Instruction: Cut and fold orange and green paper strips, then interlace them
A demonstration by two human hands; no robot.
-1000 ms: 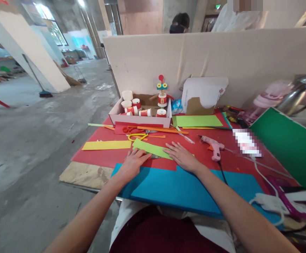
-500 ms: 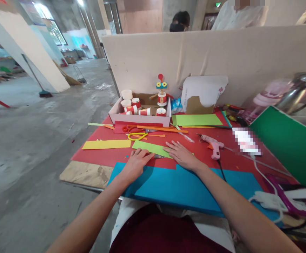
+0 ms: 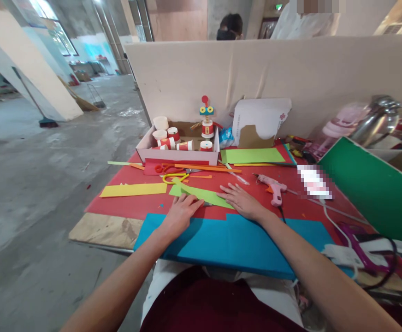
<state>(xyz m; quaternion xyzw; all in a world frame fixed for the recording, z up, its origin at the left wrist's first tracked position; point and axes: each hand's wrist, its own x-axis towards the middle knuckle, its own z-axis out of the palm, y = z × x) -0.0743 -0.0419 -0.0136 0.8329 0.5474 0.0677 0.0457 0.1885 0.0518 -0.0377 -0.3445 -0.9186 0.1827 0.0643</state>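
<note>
A light green paper strip (image 3: 206, 195) lies in front of me, its left end split or folded into two layers with the far one raised. My left hand (image 3: 181, 211) is at the near edge of this strip, fingers bent together on it and thumb pointing right. My right hand (image 3: 243, 201) rests flat on the strip's right end, fingers stretched out. A thin greyish edge shows between the hands under the paper; I cannot tell what it is. Just beyond lie yellow-handled scissors (image 3: 175, 178) and red-handled scissors (image 3: 164, 169).
A yellow paper strip (image 3: 133, 189) lies left, blue sheets (image 3: 221, 244) along the near edge. A pink glue gun (image 3: 272, 186) with its cord lies right. Behind stand a box (image 3: 176, 156) of paper cups and a cup figure (image 3: 207, 127). A green board (image 3: 370, 189) leans at right.
The green strip's left end has risen and parted into two layers. Both hands have stayed almost in place on it. The whole view has shifted slightly.
</note>
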